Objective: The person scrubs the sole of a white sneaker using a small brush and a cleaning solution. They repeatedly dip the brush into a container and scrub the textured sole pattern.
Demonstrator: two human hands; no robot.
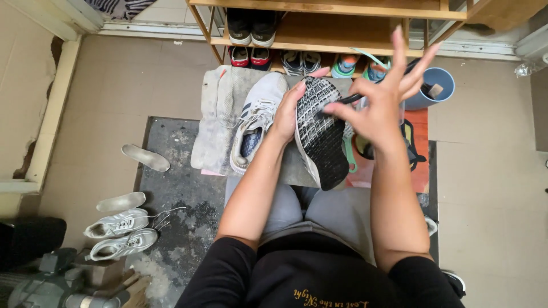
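Note:
My left hand [288, 111] grips a sneaker [321, 134] turned sole-up, its dark patterned sole facing me above my lap. My right hand [381, 97] pinches a thin dark tool [342, 102] between thumb and forefinger, its tip on the sole's upper part, the other fingers spread. A matching grey-white sneaker [256, 120] lies upright on a dirty grey cloth [214, 131] just left of my left hand.
A wooden shoe rack [342, 34] with several pairs stands ahead. A blue bucket [436, 85] sits at right, an orange mat [419, 165] beneath. Two white sneakers [120, 234] and loose insoles [145, 158] lie on the floor at left.

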